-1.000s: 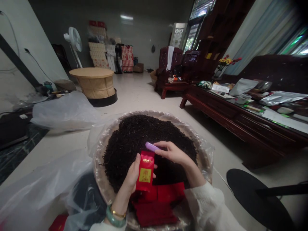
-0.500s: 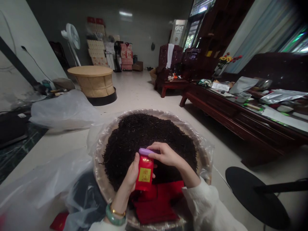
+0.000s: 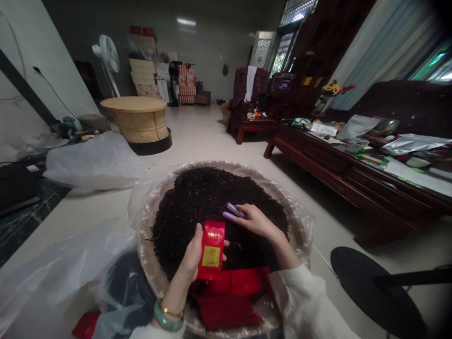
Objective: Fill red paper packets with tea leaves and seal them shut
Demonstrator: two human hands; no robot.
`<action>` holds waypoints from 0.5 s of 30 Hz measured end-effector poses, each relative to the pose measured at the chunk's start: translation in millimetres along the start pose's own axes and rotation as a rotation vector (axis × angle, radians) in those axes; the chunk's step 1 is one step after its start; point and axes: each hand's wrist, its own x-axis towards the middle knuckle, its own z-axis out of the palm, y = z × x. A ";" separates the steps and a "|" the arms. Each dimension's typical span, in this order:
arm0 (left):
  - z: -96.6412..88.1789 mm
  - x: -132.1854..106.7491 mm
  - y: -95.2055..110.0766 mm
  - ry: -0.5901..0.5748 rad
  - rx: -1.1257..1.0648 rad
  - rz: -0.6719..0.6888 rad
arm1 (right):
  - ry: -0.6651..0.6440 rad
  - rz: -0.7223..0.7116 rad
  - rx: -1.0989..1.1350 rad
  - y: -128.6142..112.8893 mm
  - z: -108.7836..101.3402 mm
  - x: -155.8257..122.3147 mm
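Observation:
My left hand (image 3: 193,254) is closed around a red foil tea packet (image 3: 212,252) with a yellow label, held upright with its top edge bare. To the right of it and slightly higher, my right hand (image 3: 256,220) grips a purple handheld bag sealer (image 3: 233,214), its two jaws apart and clear of the packet. Both hands are over a big round basket (image 3: 144,254) lined with clear plastic. Dark, twisted loose tea leaves (image 3: 212,193) are heaped inside it. More red packets (image 3: 229,306) lie at the basket's near edge, below my hands.
Clear plastic bags (image 3: 92,160) lie on the floor at left, and a dark bin (image 3: 129,282) stands close by. One red packet (image 3: 86,325) rests near it. A round black stand base (image 3: 374,287) is at right, beside a cluttered wooden table (image 3: 335,174).
My right hand has drawn the purple bag sealer off the packet's top edge, moving right and a little up; its jaws now show apart. The left hand and packet have barely moved.

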 end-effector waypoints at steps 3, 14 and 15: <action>4.0 -0.4 -0.6 -0.013 0.031 -0.002 | 0.111 -0.138 0.030 -23.4 9.9 -3.2; -0.8 -3.0 1.3 -0.156 -0.038 -0.027 | 0.019 -0.402 0.151 -52.4 36.5 -0.5; -0.9 -3.6 1.9 -0.168 -0.045 -0.035 | 0.024 -0.376 0.179 -52.8 36.6 -2.0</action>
